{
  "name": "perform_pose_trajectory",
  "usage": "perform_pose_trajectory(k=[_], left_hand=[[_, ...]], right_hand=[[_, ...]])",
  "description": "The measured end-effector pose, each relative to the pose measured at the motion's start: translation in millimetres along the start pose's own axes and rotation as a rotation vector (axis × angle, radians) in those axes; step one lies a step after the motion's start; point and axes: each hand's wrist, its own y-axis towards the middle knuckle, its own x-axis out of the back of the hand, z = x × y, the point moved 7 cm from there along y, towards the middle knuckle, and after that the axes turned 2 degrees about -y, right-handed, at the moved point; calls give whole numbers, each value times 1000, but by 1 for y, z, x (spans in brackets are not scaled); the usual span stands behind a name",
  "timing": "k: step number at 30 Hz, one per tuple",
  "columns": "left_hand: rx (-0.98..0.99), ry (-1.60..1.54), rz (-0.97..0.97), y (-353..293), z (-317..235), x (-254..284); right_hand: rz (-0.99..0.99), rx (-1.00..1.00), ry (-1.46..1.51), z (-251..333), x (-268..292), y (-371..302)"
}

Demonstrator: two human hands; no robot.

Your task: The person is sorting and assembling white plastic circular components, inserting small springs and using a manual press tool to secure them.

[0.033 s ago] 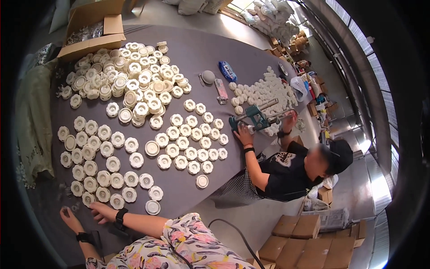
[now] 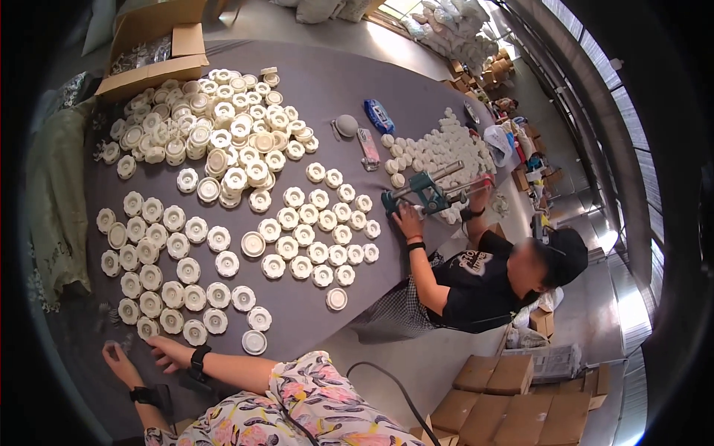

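My left hand (image 2: 120, 365) is at the table's near left edge, fingers apart, with nothing visible in it. Just beyond its fingertips lie small clear or metal pieces (image 2: 126, 343), too faint to name. Close by on the right, my right hand (image 2: 172, 354) has its fingers loosely bent and spread, and I see nothing held. Its fingertips are next to the nearest cream scalloped round cap (image 2: 147, 328). Several more such caps (image 2: 195, 298) lie spread in loose rows past my hands. A small spring-like coil (image 2: 113, 316) sits left of the caps.
A heap of caps (image 2: 238, 128) stands farther back, beside an open carton (image 2: 152, 74). At the right, a co-worker (image 2: 476, 286) handles a green hand press (image 2: 428, 195) near many white round pieces (image 2: 439, 152). A blue packet (image 2: 378, 117) and a pink phone-like item (image 2: 368, 149) lie mid-table.
My left hand and wrist have shifted slightly to the right. My right hand stays almost in place. The co-worker's hand on the press handle has moved a little.
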Motion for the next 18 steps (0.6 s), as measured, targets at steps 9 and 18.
perform_pose_trajectory(k=[9, 18], left_hand=[[-465, 233, 351, -124, -185, -65], [376, -723, 601, -147, -170, -120]], right_hand=[[277, 322, 404, 20, -18, -28], [-246, 446, 98, 62, 53, -128]])
